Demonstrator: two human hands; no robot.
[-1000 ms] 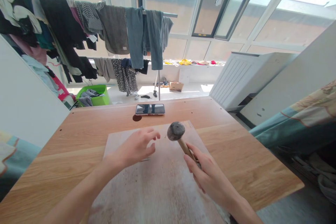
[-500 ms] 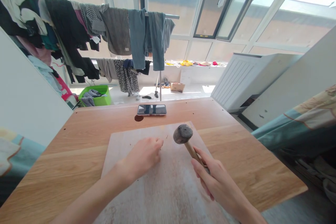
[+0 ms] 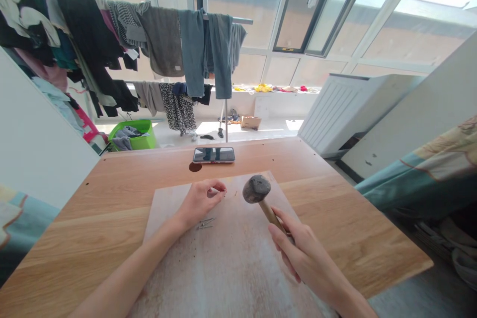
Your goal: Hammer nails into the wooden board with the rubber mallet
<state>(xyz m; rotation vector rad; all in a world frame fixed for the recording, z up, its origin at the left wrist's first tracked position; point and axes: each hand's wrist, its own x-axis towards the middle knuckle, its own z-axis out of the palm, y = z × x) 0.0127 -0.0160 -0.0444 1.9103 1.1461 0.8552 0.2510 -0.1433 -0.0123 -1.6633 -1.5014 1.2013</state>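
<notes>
My right hand [image 3: 298, 248] is wrapped round the wooden handle of a rubber mallet [image 3: 257, 189]. The mallet's dark head is raised above the right part of a pale, worn board [image 3: 223, 268]. Thumb and fingertips of my left hand [image 3: 201, 201] are pinched together near the board's far edge, on what looks like a small nail [image 3: 224, 192], mostly hidden by the fingers. Several loose nails [image 3: 205, 224] lie on the board just below the left hand. A tiny nail-like mark [image 3: 235, 193] shows on the board between the left hand and the mallet head.
The board lies on a wooden table [image 3: 335, 218]. A phone [image 3: 213, 155] rests behind the board, beside a round hole [image 3: 195, 167] in the tabletop. Beyond the table are a clothes rack with laundry [image 3: 164, 42], a green basket [image 3: 149, 138] and a white cabinet [image 3: 335, 109].
My left hand has shifted slightly left and away from me and turned, uncovering the loose nails. The mallet and my right hand have barely moved; the view has shifted a little.
</notes>
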